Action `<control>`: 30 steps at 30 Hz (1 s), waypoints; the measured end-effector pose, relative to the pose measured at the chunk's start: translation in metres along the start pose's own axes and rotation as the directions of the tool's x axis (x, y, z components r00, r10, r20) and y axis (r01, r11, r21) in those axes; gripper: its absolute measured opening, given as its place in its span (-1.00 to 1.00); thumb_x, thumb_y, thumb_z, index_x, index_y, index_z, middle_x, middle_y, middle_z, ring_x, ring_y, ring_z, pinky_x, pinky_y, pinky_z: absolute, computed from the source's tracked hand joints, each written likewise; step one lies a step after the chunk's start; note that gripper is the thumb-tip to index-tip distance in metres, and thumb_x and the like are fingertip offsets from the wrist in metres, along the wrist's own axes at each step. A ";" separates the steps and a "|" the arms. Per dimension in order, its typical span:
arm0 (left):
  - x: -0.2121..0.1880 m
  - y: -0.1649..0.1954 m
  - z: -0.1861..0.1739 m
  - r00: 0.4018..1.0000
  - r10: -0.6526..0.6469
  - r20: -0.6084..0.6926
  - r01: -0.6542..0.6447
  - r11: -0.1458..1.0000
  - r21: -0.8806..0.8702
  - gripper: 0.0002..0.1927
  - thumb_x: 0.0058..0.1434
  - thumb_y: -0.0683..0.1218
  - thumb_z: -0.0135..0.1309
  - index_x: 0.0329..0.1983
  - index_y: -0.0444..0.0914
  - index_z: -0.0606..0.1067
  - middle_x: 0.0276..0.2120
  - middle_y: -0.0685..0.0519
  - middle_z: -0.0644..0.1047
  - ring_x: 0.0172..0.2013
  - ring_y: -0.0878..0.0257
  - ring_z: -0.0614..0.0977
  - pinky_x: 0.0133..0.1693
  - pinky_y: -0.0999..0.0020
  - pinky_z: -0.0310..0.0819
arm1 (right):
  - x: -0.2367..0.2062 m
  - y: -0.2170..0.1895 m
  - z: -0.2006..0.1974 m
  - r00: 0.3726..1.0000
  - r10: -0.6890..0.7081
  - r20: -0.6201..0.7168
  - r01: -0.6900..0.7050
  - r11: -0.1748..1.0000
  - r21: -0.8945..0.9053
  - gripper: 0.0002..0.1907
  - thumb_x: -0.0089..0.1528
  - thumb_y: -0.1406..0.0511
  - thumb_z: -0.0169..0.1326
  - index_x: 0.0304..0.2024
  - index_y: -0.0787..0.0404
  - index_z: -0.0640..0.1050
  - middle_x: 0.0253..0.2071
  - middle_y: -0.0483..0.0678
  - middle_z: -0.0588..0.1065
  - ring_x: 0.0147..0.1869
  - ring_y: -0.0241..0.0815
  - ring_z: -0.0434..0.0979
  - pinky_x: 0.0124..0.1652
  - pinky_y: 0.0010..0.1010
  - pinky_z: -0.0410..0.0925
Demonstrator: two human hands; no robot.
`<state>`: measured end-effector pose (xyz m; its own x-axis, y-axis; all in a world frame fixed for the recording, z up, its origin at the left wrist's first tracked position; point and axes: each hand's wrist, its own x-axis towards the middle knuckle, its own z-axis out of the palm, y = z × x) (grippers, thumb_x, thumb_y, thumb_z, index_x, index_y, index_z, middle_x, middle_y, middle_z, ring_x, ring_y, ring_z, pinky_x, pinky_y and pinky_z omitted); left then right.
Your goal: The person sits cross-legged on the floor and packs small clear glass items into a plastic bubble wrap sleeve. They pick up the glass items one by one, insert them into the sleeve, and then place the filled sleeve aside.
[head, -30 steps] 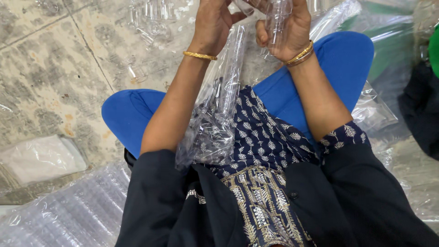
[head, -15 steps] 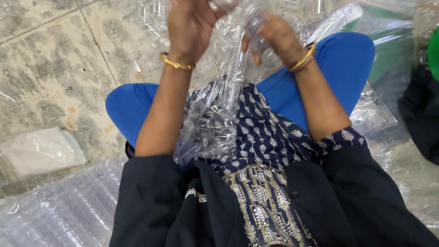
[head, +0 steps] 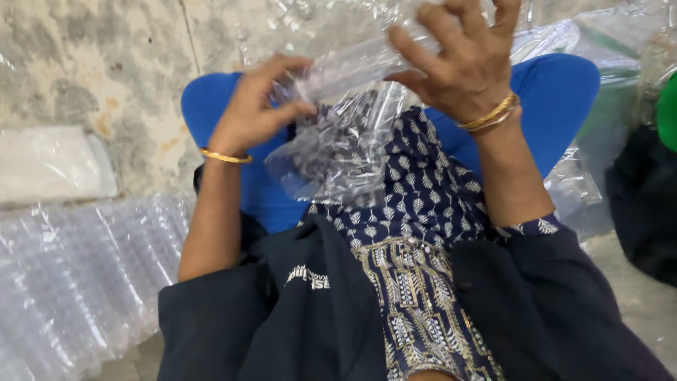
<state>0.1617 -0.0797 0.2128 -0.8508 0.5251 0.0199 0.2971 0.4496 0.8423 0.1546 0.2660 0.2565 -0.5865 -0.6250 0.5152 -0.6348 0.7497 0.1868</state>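
From the head camera, your left hand (head: 255, 113) pinches one end of a clear plastic bag (head: 345, 134) while your right hand (head: 462, 63) grips the other end, the two apart above your lap. The film looks slick and crumpled, so it could slip or tear if you pull unevenly.

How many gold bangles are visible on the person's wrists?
3: one bangle on the left wrist, two stacked bangles on the right wrist. The undersides of both wrists are hidden.

A clear crinkled plastic bag (head: 338, 141) hangs over the lap; clear ribbed packs (head: 77, 275) lie lower left.
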 end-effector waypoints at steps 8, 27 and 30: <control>-0.067 -0.025 0.025 0.938 -0.214 -0.275 0.069 0.887 -0.456 -0.40 0.16 -0.26 0.37 0.24 -0.25 0.40 0.01 0.17 0.52 0.01 0.37 0.52 0.10 0.42 0.45 | 0.014 -0.161 -0.054 0.975 -0.178 -0.132 0.217 0.643 0.735 -0.56 0.17 0.01 0.30 0.03 -0.03 0.56 0.40 0.09 0.20 0.35 0.20 0.29 0.32 0.13 0.06; -0.178 0.030 -0.017 0.902 -0.377 -0.210 0.429 0.839 0.333 -0.40 -0.08 -0.16 0.39 0.08 -0.31 0.52 -0.12 -0.16 0.59 -0.10 -0.14 0.57 -0.10 0.10 0.40 | -0.005 -0.115 -0.005 0.891 0.190 0.412 -0.453 0.443 0.774 -0.23 0.10 0.61 -0.14 0.35 0.10 0.50 0.30 0.10 0.35 0.15 -0.02 0.57 -0.17 -0.39 0.43; -0.162 0.034 0.019 0.914 -0.219 -0.340 0.311 0.918 0.245 -0.42 0.09 -0.11 0.37 0.18 -0.34 0.48 -0.07 -0.17 0.57 -0.06 -0.09 0.61 -0.03 0.13 0.47 | 0.005 -0.148 -0.008 0.960 0.069 0.270 -0.259 0.581 0.772 -0.30 0.15 0.58 -0.08 0.35 0.12 0.38 0.46 0.11 0.27 0.22 0.08 0.59 0.07 -0.25 0.54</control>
<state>0.3182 -0.1361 0.2285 -0.9906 0.1357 0.0168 0.1142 0.7532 0.6478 0.2496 0.1542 0.2384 -0.7429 -0.6073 0.2814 -0.6050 0.4294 -0.6705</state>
